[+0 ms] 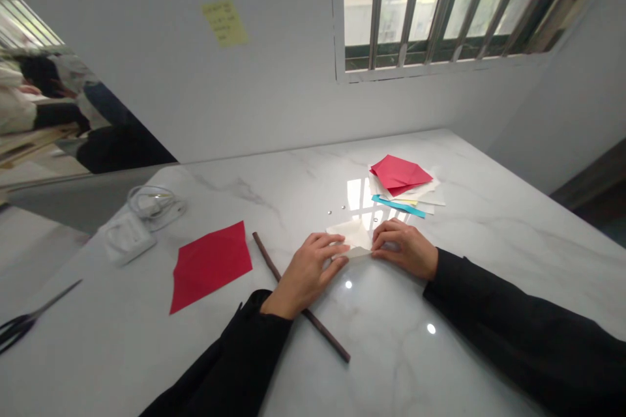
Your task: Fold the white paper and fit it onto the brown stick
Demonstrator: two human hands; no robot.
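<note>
A small sheet of white paper (358, 232) lies on the marble table between my hands, its near edge folded up. My right hand (403, 247) pinches the paper's right corner between thumb and fingers. On the left side, my left hand (315, 268) grips the sheet, thumb at the near edge and fingers on top. Under my left wrist runs a thin brown stick (327, 335), lying diagonally and partly hidden by the hand.
Left of the stick lies red paper (211, 267). A white box (128, 239) with a coiled cable (155, 202) and scissors (30, 320) are farther left. Beyond my right hand sits a stack topped with red paper (398, 172). Small shiny bits (343, 207) dot the table.
</note>
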